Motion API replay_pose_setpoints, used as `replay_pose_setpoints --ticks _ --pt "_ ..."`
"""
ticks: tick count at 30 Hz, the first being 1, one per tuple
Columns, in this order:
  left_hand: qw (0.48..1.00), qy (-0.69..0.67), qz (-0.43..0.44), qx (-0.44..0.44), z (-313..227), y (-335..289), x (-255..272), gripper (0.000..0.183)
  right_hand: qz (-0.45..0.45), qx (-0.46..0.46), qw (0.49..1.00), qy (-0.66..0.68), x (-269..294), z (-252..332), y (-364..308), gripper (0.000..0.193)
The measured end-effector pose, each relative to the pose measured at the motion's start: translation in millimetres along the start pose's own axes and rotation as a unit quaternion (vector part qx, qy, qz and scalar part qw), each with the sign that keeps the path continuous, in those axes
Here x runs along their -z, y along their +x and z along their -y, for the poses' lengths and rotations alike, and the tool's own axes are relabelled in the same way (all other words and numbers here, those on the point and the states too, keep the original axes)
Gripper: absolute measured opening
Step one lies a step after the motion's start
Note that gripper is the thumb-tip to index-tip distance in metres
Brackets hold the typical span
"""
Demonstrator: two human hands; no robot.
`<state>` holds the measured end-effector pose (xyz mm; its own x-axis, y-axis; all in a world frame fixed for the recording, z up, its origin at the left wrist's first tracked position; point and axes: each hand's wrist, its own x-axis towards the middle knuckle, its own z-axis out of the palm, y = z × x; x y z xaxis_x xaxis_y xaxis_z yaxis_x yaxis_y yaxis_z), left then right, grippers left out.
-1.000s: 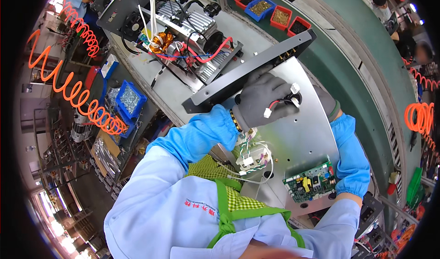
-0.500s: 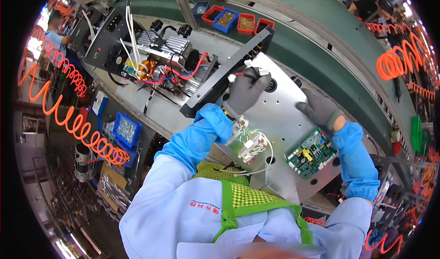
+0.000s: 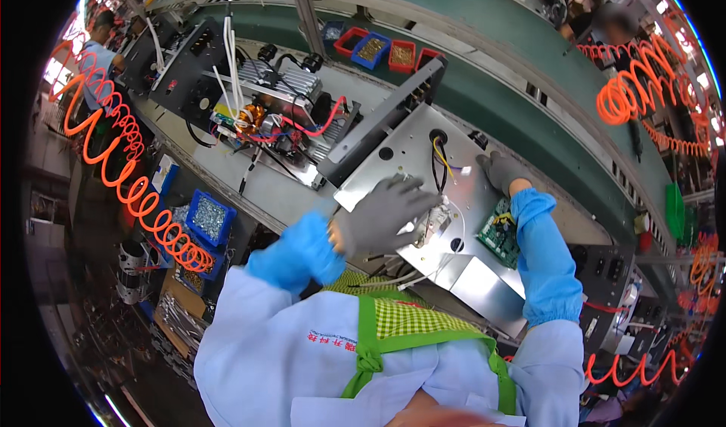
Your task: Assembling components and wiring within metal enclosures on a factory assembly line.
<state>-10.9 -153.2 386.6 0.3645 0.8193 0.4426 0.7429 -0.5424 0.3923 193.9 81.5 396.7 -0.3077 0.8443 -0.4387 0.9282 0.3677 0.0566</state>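
Observation:
A bare sheet-metal chassis with a dark front panel lies before me. My left hand, in a grey glove, is open with fingers spread, just over the chassis. Its fingertips are beside a small white wired part; contact is unclear. My right hand, also gloved, grips the chassis's far right edge, its fingers partly hidden. Black and yellow wires come out of a round grommeted hole between the hands, with a white connector at an end. A green circuit board sits below my right hand.
An opened unit with a finned metal block and red cables stands to the left. Small bins of fasteners line the far side. A blue bin of screws is at lower left. Orange coiled hoses hang at both sides.
My left hand has let go of the wires and connectors and moved toward me, opening over the chassis. The wires now lie loose at the hole. The chassis has shifted slightly.

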Motion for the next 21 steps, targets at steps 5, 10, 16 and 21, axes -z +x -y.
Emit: replay_pose_setpoints --ticks 5,10,16,21 --pt "0.927 -0.302 -0.048 0.216 -14.7 -105.8 -5.2 0.048 -0.014 -0.001 1.000 0.023 6.7 10.2 -9.9 0.058" --pt "0.623 -0.675 0.054 0.392 1.5 -108.6 -128.0 0.044 -0.021 0.018 1.000 0.014 -7.0 -6.5 14.3 0.061" --pt "0.602 -0.715 0.009 0.356 -31.2 -66.4 -105.6 0.048 -0.032 0.027 0.996 -0.076 4.0 -13.7 -11.6 0.059" --pt "0.642 -0.700 -0.048 0.308 -46.1 -38.9 -79.3 0.056 -0.076 0.123 0.981 -0.126 73.9 -35.0 -60.6 0.053"
